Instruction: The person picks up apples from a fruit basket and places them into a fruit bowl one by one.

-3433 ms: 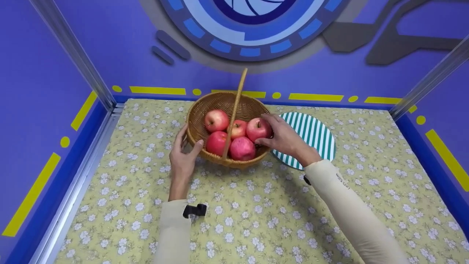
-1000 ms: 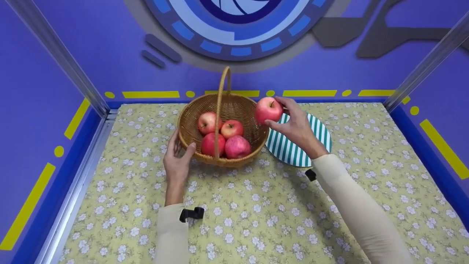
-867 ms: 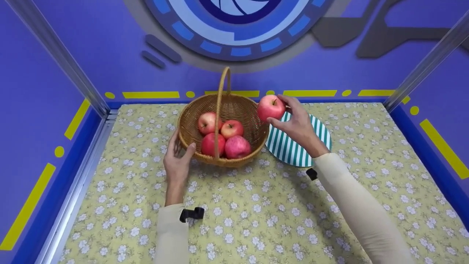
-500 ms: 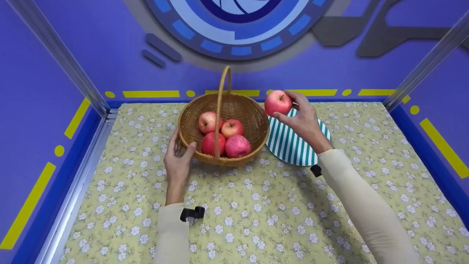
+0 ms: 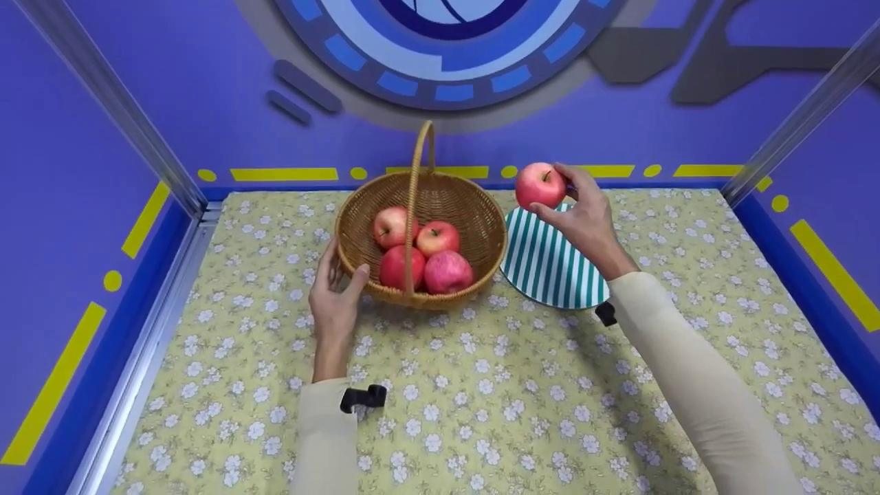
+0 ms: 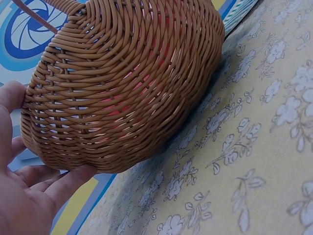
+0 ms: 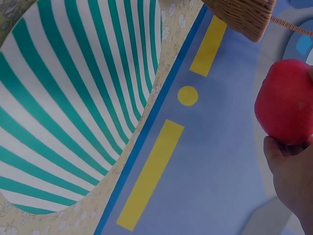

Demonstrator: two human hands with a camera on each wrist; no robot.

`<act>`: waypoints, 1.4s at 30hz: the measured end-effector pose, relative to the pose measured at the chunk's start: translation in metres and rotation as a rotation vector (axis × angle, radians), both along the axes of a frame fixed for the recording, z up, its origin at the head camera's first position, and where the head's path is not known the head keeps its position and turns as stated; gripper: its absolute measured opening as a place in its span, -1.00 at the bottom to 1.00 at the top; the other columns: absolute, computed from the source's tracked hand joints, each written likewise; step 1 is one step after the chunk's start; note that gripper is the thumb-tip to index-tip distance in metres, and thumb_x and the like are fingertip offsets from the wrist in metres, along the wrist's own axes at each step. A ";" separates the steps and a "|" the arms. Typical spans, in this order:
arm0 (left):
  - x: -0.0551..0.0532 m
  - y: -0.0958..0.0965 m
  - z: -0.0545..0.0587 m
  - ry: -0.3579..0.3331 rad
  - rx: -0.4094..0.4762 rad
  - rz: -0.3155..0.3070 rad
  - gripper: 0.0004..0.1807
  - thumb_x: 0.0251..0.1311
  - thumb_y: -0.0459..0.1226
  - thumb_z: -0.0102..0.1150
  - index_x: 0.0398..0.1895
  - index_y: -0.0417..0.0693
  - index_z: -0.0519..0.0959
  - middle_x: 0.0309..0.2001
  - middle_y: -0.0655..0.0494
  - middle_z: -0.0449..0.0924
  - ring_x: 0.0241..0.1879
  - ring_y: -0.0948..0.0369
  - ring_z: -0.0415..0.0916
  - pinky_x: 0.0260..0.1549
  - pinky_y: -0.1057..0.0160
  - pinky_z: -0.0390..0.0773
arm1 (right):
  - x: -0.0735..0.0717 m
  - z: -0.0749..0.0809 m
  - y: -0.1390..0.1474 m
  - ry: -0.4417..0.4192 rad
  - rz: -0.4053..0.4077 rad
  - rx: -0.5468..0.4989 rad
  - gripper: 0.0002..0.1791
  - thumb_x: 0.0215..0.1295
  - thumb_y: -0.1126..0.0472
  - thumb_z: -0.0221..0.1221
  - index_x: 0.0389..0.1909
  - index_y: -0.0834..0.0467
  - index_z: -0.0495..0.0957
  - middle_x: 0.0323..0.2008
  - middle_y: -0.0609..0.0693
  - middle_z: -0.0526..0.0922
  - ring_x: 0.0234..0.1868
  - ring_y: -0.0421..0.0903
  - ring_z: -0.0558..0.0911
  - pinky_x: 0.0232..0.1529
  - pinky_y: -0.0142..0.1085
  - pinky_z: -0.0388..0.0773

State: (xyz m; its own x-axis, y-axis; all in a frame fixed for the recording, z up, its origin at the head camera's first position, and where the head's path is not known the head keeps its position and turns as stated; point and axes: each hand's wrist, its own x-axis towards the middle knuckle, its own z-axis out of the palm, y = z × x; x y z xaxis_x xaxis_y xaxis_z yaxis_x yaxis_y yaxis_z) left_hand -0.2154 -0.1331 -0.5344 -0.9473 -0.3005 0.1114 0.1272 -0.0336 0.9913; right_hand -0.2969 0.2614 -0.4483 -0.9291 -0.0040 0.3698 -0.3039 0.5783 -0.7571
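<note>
Red apple [image 5: 538, 186]: held in the air, to the right of the wicker basket [image 5: 467, 199] and apart from it. From my head feed it lines up with the far edge of the striped disc [image 5: 553, 258]; the right-wrist feed shows apple and disc well apart. Stem faces the head camera.

Right hand [image 5: 583, 214]: thumb and fingers parted by the width of the fruit, pinching it from its right side. I read the grip as firm contact; the fingers behind the apple are partly hidden.

Left hand [image 5: 335, 295]: clasps the left side of the basket, thumb at the near rim, fingers against the outer wall. Left-wrist feed agrees, with red showing through the weave. I cannot tell how much of the basket's base touches the worktop [image 5: 522, 405].

Basket contents: four apples [image 5: 448, 271] grouped toward the near left, beneath the arched handle [image 5: 414, 180], which crosses in front of the near-left one.

Surroundings: I note a yellow floral cloth [image 5: 261, 357] over the worktop, the green-and-white disc lying on it just beside the basket, and a blue-violet wall [image 5: 206, 103] behind. Both sleeves are cream; each cuff carries a black clip [image 5: 363, 397].
</note>
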 end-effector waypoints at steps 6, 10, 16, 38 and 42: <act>0.000 0.001 0.002 -0.003 0.005 0.009 -0.19 0.34 -0.13 0.48 0.62 0.24 0.37 0.54 0.04 0.38 0.48 0.11 0.36 0.42 0.17 0.46 | -0.005 0.000 0.009 -0.005 -0.028 0.001 -0.15 0.28 0.18 0.52 0.51 0.29 0.37 0.38 0.20 0.47 0.36 0.11 0.52 0.44 -0.03 0.50; 0.000 0.001 0.002 -0.005 0.006 0.016 -0.19 0.33 -0.10 0.49 0.61 0.26 0.37 0.54 0.06 0.38 0.48 0.14 0.37 0.42 0.19 0.45 | -0.008 0.000 0.014 -0.008 -0.046 0.018 -0.14 0.30 0.14 0.51 0.52 0.27 0.35 0.40 0.20 0.45 0.36 0.12 0.51 0.44 -0.01 0.49; -0.001 0.001 0.002 -0.005 0.021 0.021 -0.21 0.34 -0.18 0.47 0.61 0.24 0.38 0.54 0.04 0.37 0.49 0.09 0.36 0.41 0.19 0.47 | -0.010 -0.004 0.022 -0.018 -0.082 0.020 -0.13 0.31 0.08 0.50 0.54 0.24 0.35 0.43 0.17 0.44 0.36 0.11 0.49 0.45 -0.04 0.48; -0.001 -0.002 0.001 0.011 -0.004 0.005 -0.22 0.37 -0.15 0.45 0.62 0.20 0.37 0.53 0.02 0.38 0.49 0.08 0.35 0.44 0.12 0.44 | -0.017 -0.043 0.042 -0.061 -0.139 0.025 -0.17 0.35 0.10 0.47 0.54 0.23 0.34 0.42 0.18 0.40 0.36 0.14 0.46 0.43 0.05 0.50; 0.000 -0.001 0.000 0.006 -0.008 0.003 -0.22 0.37 -0.14 0.46 0.62 0.23 0.36 0.53 0.03 0.39 0.48 0.09 0.36 0.43 0.16 0.45 | -0.018 -0.051 0.042 -0.084 -0.161 0.061 -0.16 0.35 0.12 0.47 0.55 0.20 0.32 0.44 0.18 0.39 0.38 0.14 0.43 0.44 0.08 0.48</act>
State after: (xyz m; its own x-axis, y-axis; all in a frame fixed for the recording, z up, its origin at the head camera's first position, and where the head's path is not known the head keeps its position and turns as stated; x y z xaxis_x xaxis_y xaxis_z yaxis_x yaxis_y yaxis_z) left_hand -0.2156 -0.1346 -0.5341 -0.9458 -0.3020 0.1198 0.1336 -0.0255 0.9907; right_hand -0.3146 0.3036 -0.4994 -0.9473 0.1270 0.2942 -0.1408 0.6597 -0.7382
